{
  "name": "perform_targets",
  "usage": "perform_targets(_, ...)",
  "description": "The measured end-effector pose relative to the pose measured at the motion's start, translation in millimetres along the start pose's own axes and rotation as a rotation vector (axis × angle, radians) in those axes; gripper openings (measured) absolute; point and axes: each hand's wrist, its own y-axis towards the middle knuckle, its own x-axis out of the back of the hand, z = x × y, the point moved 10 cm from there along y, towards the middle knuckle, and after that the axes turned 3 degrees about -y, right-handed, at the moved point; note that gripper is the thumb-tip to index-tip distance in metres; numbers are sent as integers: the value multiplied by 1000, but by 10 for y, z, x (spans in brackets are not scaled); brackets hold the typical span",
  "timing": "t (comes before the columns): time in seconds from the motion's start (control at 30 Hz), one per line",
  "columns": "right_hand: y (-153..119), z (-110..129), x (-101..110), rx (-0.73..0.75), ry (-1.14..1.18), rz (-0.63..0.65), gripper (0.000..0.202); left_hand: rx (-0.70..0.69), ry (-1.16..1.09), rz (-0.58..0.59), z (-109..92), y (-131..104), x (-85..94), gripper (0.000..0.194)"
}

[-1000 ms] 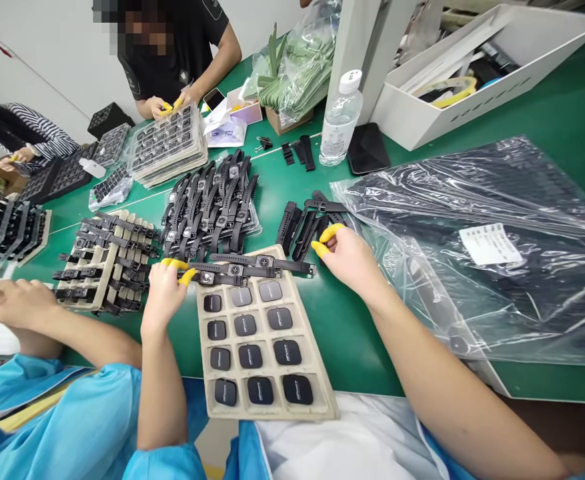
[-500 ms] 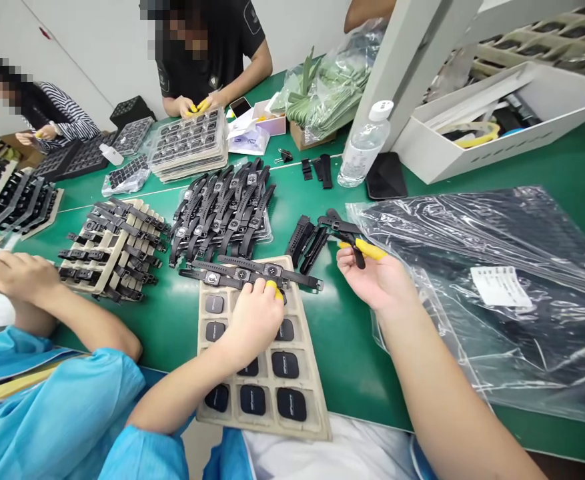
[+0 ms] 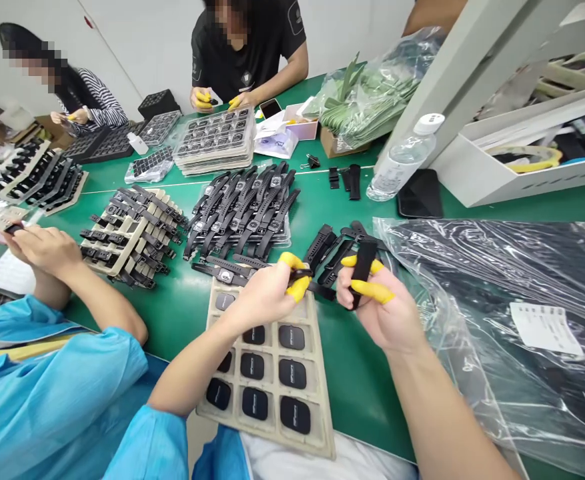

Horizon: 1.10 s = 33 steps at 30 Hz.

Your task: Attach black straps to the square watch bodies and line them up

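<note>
My left hand is closed above the far end of a beige tray. Its thumb and finger, in yellow finger cots, pinch a dark watch body seen edge-on. To the right, my right hand grips a black watch strap held roughly upright between yellow-cotted fingers. The two hands are apart, and so are strap and watch body. Square black watch bodies lie in the tray's pockets. Watches with straps rest across its far edge, partly behind my left hand. Loose black straps lie beyond my hands.
Strapped watches are piled ahead, beside a loaded rack. A plastic-wrapped dark sheet covers the right side. A bottle, a phone and a white box stand behind it. A co-worker's hands are at left.
My left hand has lifted from the tray's far right pocket with a watch body. My right hand has turned its strap broad side to view. The camera view has swung left.
</note>
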Motion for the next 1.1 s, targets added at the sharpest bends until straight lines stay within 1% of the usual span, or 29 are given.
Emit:
perform_targets(0.07, -61, -59, -157, -34, 0, 65, 27, 33, -251, -94, 208, 70, -43, 18)
perform_targets(0.1, -92, -90, -217, -47, -6, 86, 27, 45, -332, -124, 304, 95, -83, 20)
perform_targets(0.17, -152, -159, -308, -70, -37, 116, 26, 38, -422, -169, 429, 122, -152, 24)
perform_targets(0.2, -179, -192, -347, -75, -55, 133, 25, 17, -443, -179, 450, 126, -175, 26)
perform_targets(0.27, -222, -248, -422, -72, -87, 179, 25, -45, -469, -180, 427, 118, -198, 29)
perform_targets(0.33, -249, -302, -474, -72, -117, 223, 28, -108, -452, -158, 359, 100, -201, 33)
perform_targets(0.47, -267, -434, -478, -140, -160, 251, 38, -285, -257, -112, 151, 48, -179, 40)
perform_targets(0.57, -280, -481, -487, -171, -141, 275, 35, -398, -137, -64, 51, 11, -223, 48)
perform_targets(0.67, -288, -497, -497, -177, -136, 298, 34, -425, -77, -57, 50, 1, -263, 53)
perform_targets(0.87, -317, -565, -528, -228, -164, 378, 40, -471, -25, -27, 15, -18, -323, 54)
perform_targets(1.1, -258, -582, -427, -222, -73, 239, 39, -467, -6, -58, 42, -16, -288, 52)
